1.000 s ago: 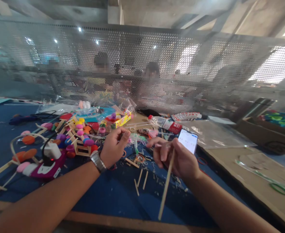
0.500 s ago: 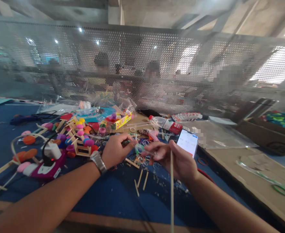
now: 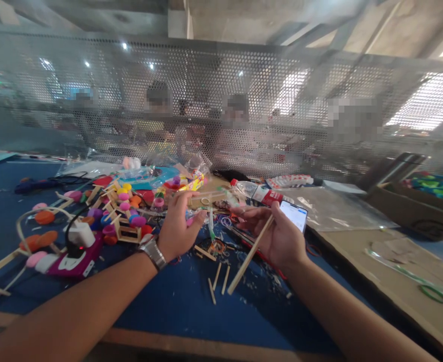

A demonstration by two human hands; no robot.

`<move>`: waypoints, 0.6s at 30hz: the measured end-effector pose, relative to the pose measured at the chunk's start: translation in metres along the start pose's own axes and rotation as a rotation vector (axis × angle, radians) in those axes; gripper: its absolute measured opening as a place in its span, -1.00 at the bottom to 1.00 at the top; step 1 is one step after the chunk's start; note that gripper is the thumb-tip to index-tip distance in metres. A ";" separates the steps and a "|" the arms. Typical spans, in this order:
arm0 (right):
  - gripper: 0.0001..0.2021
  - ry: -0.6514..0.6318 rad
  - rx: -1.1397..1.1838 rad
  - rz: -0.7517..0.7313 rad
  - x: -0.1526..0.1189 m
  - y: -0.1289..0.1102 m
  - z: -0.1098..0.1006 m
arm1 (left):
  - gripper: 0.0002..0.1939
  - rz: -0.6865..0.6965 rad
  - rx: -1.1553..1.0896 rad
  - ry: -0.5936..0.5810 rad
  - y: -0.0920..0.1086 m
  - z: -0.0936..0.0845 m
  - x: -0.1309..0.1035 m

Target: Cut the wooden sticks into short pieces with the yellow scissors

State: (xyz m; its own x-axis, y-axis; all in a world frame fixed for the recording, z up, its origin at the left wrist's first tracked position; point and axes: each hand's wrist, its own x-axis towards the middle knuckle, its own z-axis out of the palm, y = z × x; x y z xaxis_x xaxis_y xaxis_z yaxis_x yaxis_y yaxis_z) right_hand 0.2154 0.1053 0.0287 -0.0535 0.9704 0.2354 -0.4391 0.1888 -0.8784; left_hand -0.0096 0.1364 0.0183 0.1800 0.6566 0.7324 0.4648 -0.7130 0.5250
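Observation:
My left hand (image 3: 179,229), with a metal watch (image 3: 152,252) on its wrist, hovers over the clutter with thumb and fingers apart. It holds nothing that I can see. My right hand (image 3: 282,236) keeps a thin wooden stick (image 3: 250,255) under its thumb, slanting down toward the lower left. Something clear and blurred shows near its fingertips; I cannot make out whether it is held. Below, several short wooden sticks (image 3: 217,276) lie on the blue table (image 3: 161,306). A small clear tube with a green end (image 3: 211,226) lies between the hands.
Colourful bottle caps and wooden frames (image 3: 127,216) crowd the left, beside a purple power strip (image 3: 80,261) with a white charger (image 3: 81,236). A lit phone (image 3: 294,215) and a red-labelled plastic bottle (image 3: 257,192) are behind my right hand. Cardboard (image 3: 357,246) covers the right side. A perforated screen (image 3: 206,136) stands behind.
The wooden stick has swung from nearly upright to a slant in my right hand. My left hand has opened, its thumb and fingers spreading apart.

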 end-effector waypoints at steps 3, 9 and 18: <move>-0.49 0.069 -0.025 0.044 0.008 0.003 -0.007 | -0.77 0.042 0.022 -0.021 0.002 -0.001 0.001; -0.54 0.170 -0.073 -0.084 0.021 0.006 -0.014 | -0.82 0.026 -0.002 -0.061 0.008 -0.003 0.001; -0.45 0.152 -0.116 -0.021 0.012 0.006 -0.005 | -0.71 0.070 -0.128 -0.311 0.020 -0.009 0.002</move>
State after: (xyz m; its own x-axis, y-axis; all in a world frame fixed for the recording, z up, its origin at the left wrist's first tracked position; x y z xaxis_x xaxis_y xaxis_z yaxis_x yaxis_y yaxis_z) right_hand 0.2164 0.1185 0.0237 0.0942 0.9759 0.1966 -0.3317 0.2170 -0.9181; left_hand -0.0078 0.1218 0.0342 0.4727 0.6343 0.6117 0.3332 -0.7713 0.5424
